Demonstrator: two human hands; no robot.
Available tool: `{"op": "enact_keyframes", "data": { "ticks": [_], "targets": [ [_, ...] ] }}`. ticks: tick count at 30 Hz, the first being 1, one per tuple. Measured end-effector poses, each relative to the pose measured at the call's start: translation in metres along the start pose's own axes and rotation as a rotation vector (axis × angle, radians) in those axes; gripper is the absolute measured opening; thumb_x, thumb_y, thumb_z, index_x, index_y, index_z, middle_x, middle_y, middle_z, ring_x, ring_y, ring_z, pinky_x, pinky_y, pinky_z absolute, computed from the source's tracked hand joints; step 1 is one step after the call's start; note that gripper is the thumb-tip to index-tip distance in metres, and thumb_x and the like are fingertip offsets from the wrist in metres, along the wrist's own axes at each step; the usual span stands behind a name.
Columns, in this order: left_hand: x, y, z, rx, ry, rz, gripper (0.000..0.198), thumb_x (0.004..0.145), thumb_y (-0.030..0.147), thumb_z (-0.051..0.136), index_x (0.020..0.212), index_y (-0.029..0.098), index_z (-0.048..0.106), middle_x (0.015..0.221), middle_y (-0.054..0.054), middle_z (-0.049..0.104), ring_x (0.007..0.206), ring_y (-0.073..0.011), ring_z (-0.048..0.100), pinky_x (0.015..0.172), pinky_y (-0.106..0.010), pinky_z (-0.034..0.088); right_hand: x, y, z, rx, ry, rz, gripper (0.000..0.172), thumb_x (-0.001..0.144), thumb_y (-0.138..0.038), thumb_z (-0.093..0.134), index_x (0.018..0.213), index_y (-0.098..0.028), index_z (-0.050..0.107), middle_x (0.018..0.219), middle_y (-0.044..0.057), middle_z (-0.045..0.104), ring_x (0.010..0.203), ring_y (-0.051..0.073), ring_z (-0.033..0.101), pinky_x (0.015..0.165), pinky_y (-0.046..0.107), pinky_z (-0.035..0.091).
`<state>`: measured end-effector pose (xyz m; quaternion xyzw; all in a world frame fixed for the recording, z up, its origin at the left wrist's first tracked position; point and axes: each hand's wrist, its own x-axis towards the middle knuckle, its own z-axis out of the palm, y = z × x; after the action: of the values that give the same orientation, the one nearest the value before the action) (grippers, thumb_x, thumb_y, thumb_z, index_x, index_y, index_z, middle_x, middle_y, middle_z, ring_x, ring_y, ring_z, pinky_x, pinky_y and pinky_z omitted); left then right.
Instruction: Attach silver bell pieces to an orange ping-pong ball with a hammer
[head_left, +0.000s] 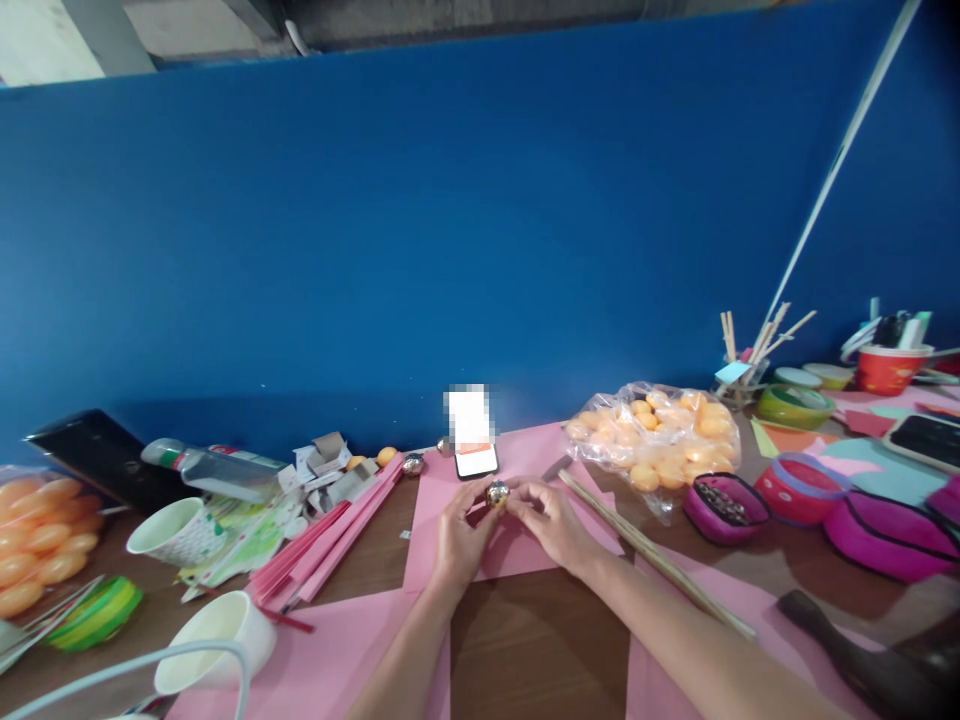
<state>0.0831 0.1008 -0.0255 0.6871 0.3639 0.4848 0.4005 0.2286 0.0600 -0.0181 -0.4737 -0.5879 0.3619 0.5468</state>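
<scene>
Both my hands meet over a sheet of pink paper (427, 520), gripping a small shiny metallic ball (497, 492) between them. My left hand (461, 528) pinches it from the left with thumb and fingertips. From the other side, the fingers of my right hand (553, 522) are closed against it. Just beyond stands a phone (477, 464) with a lit screen, partly blurred out. A similar shiny ball (413, 464) lies left of the phone.
Left are pink paper strips (330, 550), white cups (217, 640), a clear bottle (217, 468) and green tape (97, 612). Right are a bag of orange balls (652, 430), a bundle of thin sticks (660, 555), magenta trays (726, 508) and a red cup of pens (892, 370). A blue partition (480, 220) stands behind.
</scene>
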Motion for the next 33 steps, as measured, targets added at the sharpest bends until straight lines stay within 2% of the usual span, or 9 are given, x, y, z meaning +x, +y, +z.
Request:
{"op": "enact_keyframes", "data": {
  "ticks": [13, 18, 33],
  "targets": [
    [0.0002, 0.0034, 0.0002, 0.020, -0.004, 0.017, 0.029, 0.071, 0.028, 0.061, 0.099, 0.021, 0.063, 0.100, -0.007, 0.062, 0.096, -0.0210, 0.058, 0.084, -0.035, 0.047, 0.0014, 0.0050, 0.0001, -0.018, 0.039, 0.046, 0.017, 0.077, -0.032, 0.055, 0.074, -0.016, 0.062, 0.079, 0.003, 0.064, 0.072, 0.016, 0.058, 0.066, 0.026, 0.045],
    [-0.0004, 0.0032, 0.0005, 0.039, 0.010, 0.022, 0.028, 0.070, 0.027, 0.062, 0.098, 0.021, 0.063, 0.100, -0.007, 0.062, 0.096, -0.0210, 0.057, 0.084, -0.035, 0.047, 0.0014, 0.0012, 0.0005, 0.042, 0.052, 0.051, 0.019, 0.076, -0.034, 0.056, 0.075, -0.016, 0.064, 0.076, 0.003, 0.065, 0.074, 0.018, 0.060, 0.067, 0.027, 0.046],
    [-0.0016, 0.0025, 0.0021, 0.071, 0.021, 0.016, 0.029, 0.070, 0.026, 0.062, 0.098, 0.020, 0.063, 0.100, -0.007, 0.062, 0.096, -0.0209, 0.057, 0.084, -0.035, 0.047, 0.0009, 0.0041, 0.0026, -0.016, 0.126, 0.055, 0.018, 0.075, -0.032, 0.058, 0.074, -0.015, 0.062, 0.072, 0.004, 0.066, 0.068, 0.017, 0.060, 0.063, 0.026, 0.046]
  ]
}}
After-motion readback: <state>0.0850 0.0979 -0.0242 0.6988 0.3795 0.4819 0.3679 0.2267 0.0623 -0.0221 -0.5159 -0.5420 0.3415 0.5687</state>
